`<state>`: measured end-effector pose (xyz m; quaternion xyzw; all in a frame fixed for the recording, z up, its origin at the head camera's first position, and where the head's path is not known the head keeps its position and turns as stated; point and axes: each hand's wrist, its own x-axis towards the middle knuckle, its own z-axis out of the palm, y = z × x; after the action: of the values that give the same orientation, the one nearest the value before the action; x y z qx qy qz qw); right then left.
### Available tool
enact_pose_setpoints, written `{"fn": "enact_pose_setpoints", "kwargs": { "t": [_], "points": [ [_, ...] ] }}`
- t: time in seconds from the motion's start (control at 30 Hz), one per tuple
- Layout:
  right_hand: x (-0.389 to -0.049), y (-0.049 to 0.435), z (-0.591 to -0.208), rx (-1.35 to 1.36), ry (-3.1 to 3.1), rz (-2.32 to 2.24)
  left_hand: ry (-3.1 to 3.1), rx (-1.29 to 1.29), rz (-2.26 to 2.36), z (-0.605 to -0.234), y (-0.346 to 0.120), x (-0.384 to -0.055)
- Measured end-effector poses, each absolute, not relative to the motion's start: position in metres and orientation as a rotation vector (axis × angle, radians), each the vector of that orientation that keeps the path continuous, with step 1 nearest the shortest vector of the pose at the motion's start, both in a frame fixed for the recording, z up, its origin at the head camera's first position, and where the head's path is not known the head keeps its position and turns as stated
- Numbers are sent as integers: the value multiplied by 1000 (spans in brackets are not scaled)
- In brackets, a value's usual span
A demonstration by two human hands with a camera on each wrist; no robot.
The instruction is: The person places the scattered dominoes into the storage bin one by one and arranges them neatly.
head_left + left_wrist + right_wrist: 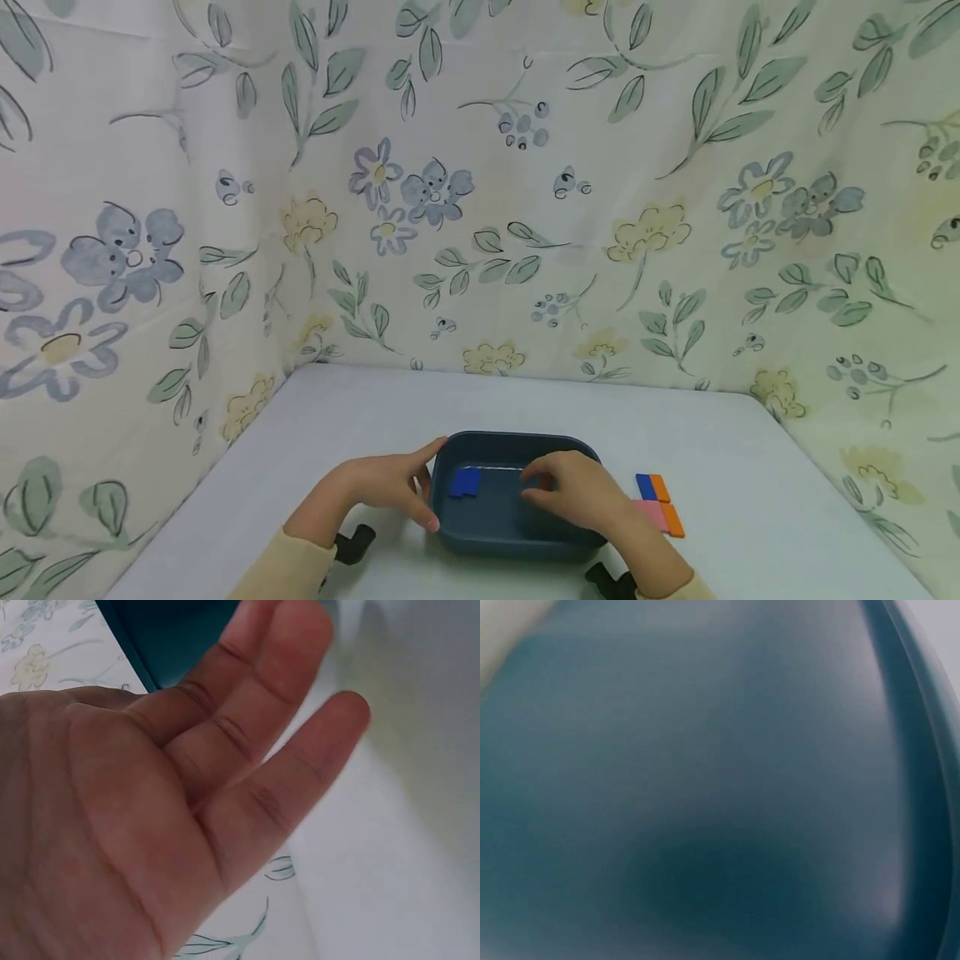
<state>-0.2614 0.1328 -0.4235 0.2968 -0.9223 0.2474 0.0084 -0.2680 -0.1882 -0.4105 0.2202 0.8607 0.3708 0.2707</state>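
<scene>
A dark blue-green tray stands on the white table, with two small flat blue pieces near the left end of its floor. At the tray's left side is my left hand, thumb and fingers spread along the rim. Its fingers look relaxed and fairly straight in the left wrist view. Over the tray's right half hovers my right hand, fingers bent, with a gap between thumb and forefinger and nothing visible there. The right wrist view shows only the tray's blurred floor and wall.
Just right of the tray lie a blue piece, a pink piece and two orange pieces, partly behind my right wrist. Floral cloth hangs behind the white table and along its sides.
</scene>
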Motion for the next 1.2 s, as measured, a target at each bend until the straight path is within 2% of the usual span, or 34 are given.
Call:
{"fn": "enact_pose_setpoints", "kwargs": {
  "t": [0.3,0.57,0.8,1.2],
  "points": [
    [-275,165,-414,975,-2914,953,2309,587,995,-414,-187,-272],
    [-285,206,-395,693,-2924,1001,2319,598,988,-411,-186,-272],
    [-295,237,-402,419,-3051,928,2291,636,996,-413,-184,-274],
    [-304,263,-423,138,-3208,782,2302,637,1008,-411,-186,-272]
  ]
}}
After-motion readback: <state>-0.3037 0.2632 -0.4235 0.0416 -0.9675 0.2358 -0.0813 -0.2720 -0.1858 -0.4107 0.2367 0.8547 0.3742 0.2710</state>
